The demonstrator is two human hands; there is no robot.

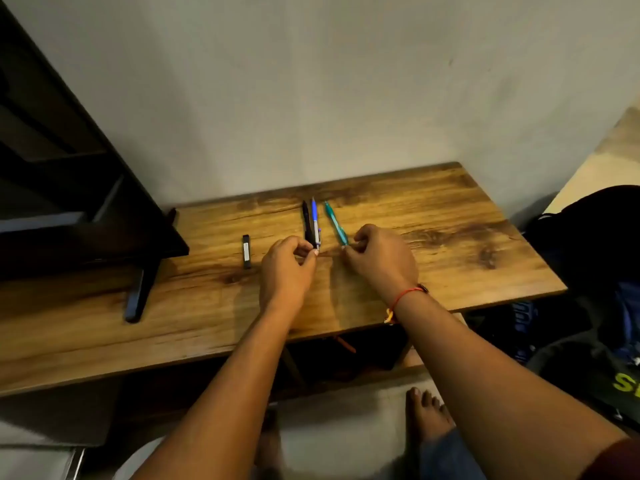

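Note:
Three pens lie side by side on the wooden table [433, 237], pointing away from me: a black pen [306, 220], a blue and white pen [314, 218] touching it, and a teal pen [334, 223] a little to the right. My left hand [287, 268] pinches the near ends of the black and blue pens. My right hand [381, 258] pinches the near end of the teal pen. A red thread sits on my right wrist.
A small black bar with a white label [246, 251] lies left of my left hand. A dark monitor on a stand [138, 292] fills the table's left end. Dark bags [595, 258] lie right of the table. My bare foot [427, 415] is below its edge.

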